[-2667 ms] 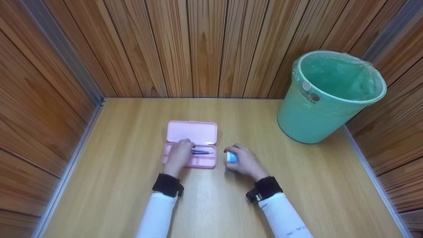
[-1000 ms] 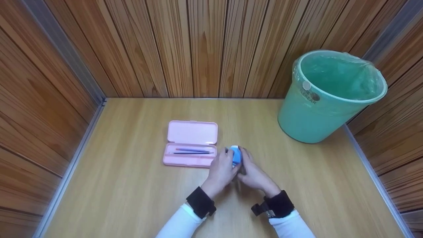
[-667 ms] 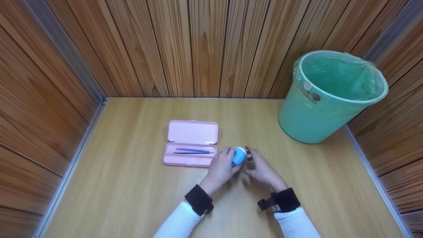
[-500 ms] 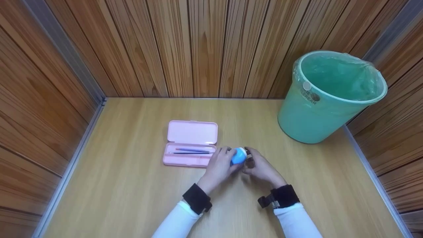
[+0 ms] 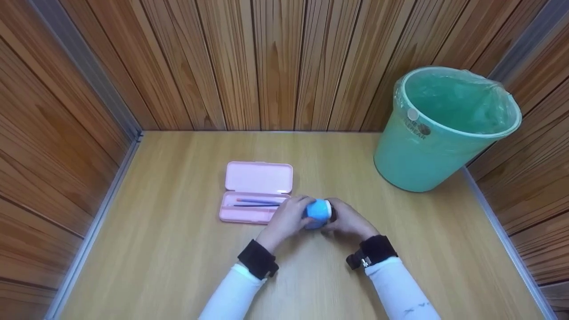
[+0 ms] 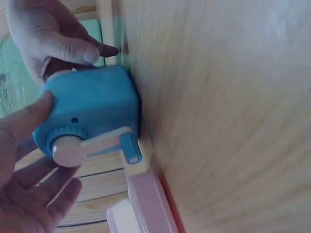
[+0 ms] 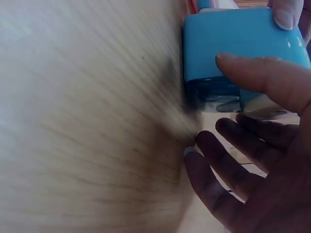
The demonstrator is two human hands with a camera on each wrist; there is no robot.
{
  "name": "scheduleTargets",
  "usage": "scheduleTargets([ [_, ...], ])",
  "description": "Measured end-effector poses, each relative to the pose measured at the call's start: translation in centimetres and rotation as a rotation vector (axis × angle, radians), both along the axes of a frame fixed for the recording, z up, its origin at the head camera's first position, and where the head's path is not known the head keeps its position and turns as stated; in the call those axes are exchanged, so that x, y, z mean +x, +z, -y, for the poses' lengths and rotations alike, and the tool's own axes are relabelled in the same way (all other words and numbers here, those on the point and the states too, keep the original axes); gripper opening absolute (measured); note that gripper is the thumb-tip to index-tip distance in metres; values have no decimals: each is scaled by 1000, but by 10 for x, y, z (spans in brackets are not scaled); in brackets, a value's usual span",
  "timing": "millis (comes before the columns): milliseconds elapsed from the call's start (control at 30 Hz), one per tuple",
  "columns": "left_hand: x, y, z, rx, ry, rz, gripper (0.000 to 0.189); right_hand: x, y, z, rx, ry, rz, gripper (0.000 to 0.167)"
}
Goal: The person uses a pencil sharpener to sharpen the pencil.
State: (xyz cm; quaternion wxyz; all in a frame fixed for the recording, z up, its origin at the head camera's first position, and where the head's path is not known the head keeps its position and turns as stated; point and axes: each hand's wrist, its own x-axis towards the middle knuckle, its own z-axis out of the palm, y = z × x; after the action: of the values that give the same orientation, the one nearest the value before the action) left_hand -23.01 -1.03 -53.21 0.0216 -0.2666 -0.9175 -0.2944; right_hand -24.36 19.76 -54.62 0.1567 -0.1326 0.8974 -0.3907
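Observation:
A blue hand-crank pencil sharpener (image 5: 318, 210) with a white front end sits low over the table between the two hands. The left hand (image 5: 290, 217) grips its body from the left, thumb on top. In the left wrist view the sharpener's crank handle (image 6: 104, 143) faces the left hand, whose other fingers (image 6: 63, 194) spread near the knob. The right hand (image 5: 349, 218) closes around the white end, its thumb (image 7: 252, 75) over the blue body and its other fingers bent beyond the front face. Part of that front end is hidden by the right hand.
An open pink pencil case (image 5: 259, 178) lies just left of the sharpener, holding slim pencils (image 5: 258, 202). A green trash bin (image 5: 415, 155) with a clear liner stands at the back right. Wood-panelled walls (image 5: 278, 66) enclose the table on three sides.
The left hand has left the pencil case and taken hold of the sharpener, which has turned so its white end points right. The right hand let go, then came back against that end.

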Motion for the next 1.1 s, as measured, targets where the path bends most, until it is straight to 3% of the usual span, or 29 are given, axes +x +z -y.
scheduleTargets([
  [200,-4,0,4,31,-44,25,48,-6,0,3,23,-8,25,58],
  [400,-4,3,5,24,-42,67,48,-8,0,5,54,28,0,57],
  [733,-5,6,5,-4,-56,51,47,-7,4,5,125,10,29,61],
  [1100,-5,8,7,-16,-61,50,48,-8,5,4,172,26,4,63],
])
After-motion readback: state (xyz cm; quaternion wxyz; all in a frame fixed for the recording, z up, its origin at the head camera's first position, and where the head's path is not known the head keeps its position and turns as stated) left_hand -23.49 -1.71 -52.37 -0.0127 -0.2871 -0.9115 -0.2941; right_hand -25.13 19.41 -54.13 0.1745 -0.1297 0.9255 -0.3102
